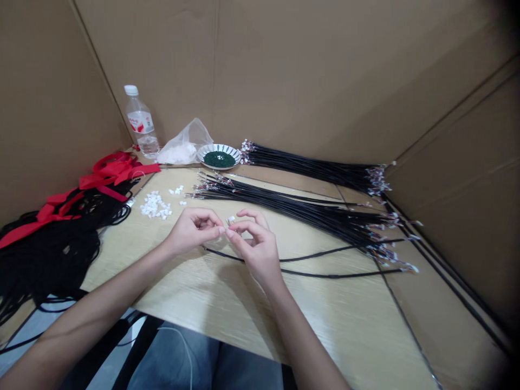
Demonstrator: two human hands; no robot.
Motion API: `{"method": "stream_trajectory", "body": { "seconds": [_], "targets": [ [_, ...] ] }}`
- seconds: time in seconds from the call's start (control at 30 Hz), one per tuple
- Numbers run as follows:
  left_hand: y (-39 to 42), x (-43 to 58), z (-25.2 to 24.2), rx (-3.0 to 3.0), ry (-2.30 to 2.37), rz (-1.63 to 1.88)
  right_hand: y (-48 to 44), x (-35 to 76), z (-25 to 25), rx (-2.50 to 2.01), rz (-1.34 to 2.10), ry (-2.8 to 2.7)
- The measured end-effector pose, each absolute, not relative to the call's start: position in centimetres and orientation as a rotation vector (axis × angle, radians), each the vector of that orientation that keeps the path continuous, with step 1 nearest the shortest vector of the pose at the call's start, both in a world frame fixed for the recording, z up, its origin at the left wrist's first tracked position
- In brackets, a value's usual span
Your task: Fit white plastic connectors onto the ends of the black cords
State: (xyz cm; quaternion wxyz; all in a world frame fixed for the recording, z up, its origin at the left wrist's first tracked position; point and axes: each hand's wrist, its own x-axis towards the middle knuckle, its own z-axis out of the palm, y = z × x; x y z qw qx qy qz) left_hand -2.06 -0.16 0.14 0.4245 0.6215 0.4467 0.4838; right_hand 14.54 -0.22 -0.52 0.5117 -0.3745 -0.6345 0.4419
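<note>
My left hand point(193, 231) and my right hand point(255, 250) meet above the wooden table, fingertips almost touching. The left fingertips pinch the thin end of a black cable point(284, 260), whose length loops off to the right. A tiny white plastic connector point(231, 219) shows at the right hand's fingers, partly hidden by them. A pile of loose white connectors point(153, 206) lies left of my left hand. A bundle of black cables with crimped ends point(292, 208) lies just beyond my right hand.
A second black cable bundle point(312, 168) lies further back, near a striped bowl of green beads point(219, 158). Beside it stand a plastic bag point(182, 146) and a water bottle point(140, 122). Black cord with red ribbon point(60, 227) heaps at the left. Cardboard walls surround the table.
</note>
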Motion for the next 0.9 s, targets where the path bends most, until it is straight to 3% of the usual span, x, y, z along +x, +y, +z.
{"method": "stream_trajectory", "body": {
  "seconds": [0.27, 0.9],
  "targets": [
    [-0.16, -1.85, 0.73, 1.469, 1.119, 1.182, -0.63, 14.34, -0.28, -0.907, 0.862, -1.586],
    [-0.09, -1.55, 0.05, 1.251, 0.964, 1.086, -0.86, 14.30, -0.26, -0.861, 0.863, -1.476]
  ]
}}
